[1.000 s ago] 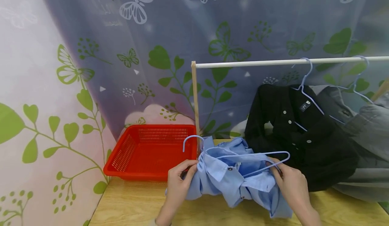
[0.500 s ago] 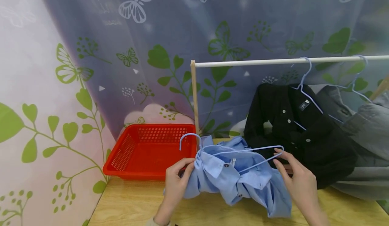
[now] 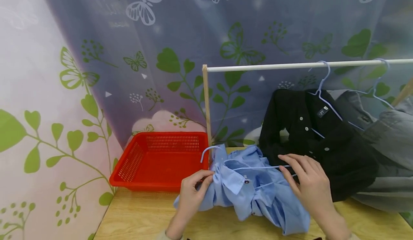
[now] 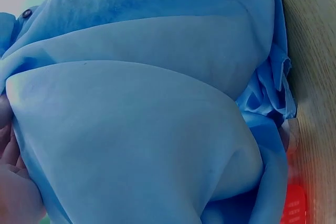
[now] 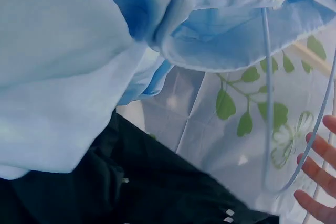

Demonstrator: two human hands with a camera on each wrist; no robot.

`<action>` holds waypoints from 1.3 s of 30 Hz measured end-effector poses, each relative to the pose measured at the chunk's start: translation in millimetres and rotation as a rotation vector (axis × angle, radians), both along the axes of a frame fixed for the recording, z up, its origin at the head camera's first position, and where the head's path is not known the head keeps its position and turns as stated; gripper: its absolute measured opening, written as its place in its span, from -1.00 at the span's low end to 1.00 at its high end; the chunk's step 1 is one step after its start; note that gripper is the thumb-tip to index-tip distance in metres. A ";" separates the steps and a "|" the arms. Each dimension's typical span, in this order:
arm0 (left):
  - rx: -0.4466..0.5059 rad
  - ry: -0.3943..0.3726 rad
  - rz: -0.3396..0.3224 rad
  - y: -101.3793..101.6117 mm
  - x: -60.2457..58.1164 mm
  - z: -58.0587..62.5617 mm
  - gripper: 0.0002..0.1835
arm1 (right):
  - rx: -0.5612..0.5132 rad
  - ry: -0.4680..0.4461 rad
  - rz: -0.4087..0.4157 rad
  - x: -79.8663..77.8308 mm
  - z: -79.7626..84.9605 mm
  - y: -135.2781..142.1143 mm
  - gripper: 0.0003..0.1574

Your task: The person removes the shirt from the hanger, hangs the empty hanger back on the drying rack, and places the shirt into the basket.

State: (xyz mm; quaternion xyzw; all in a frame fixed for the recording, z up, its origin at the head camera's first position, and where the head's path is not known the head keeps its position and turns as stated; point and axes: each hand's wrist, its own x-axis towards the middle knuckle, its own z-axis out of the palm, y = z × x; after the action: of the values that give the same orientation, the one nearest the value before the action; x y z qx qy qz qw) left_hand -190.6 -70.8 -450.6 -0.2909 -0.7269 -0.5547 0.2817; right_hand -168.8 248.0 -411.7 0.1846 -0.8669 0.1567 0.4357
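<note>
A light blue buttoned shirt lies bunched over the table. Its collar opening shows a pale blue hanger, one shoulder of which is inside the cloth, while the other end sticks out to the right. My left hand pinches the shirt at the hanger's covered shoulder, just below the hook; shirt cloth fills most of the left wrist view. At the bare end of the hanger is my right hand, overlapping it in the head view. Its fingers look extended and spread beside the hanger's rounded end in the right wrist view.
A red basket stands left of the shirt. A rack with a white bar and wooden post rises behind. From it hang a black shirt and a grey garment, close to my right hand.
My right hand has let go of the shirt's edge, pinched the hanger's bare end, then loosened its fingers there. That end and the hook have dipped lower. My left hand keeps its pinch.
</note>
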 end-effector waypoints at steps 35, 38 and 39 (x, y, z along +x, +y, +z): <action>-0.040 0.036 -0.079 5.0 7.5 -1.5 -0.85 | 0.104 0.150 0.319 -8.3 -5.3 -40.9 -0.44; -0.044 0.021 -0.083 4.0 7.1 -2.7 -0.85 | 0.100 0.172 0.309 -8.8 -3.2 -40.9 -0.40; -0.042 0.009 -0.086 3.5 7.0 -3.2 -0.86 | 0.098 0.182 0.304 -8.9 -2.2 -40.7 -0.39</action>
State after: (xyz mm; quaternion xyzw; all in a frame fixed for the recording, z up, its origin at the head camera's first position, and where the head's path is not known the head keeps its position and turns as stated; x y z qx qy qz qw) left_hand -183.6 -67.3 -453.8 -0.3302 -0.7239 -0.5496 0.2547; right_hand -177.7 207.3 -413.9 0.3480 -0.7926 0.1610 0.4741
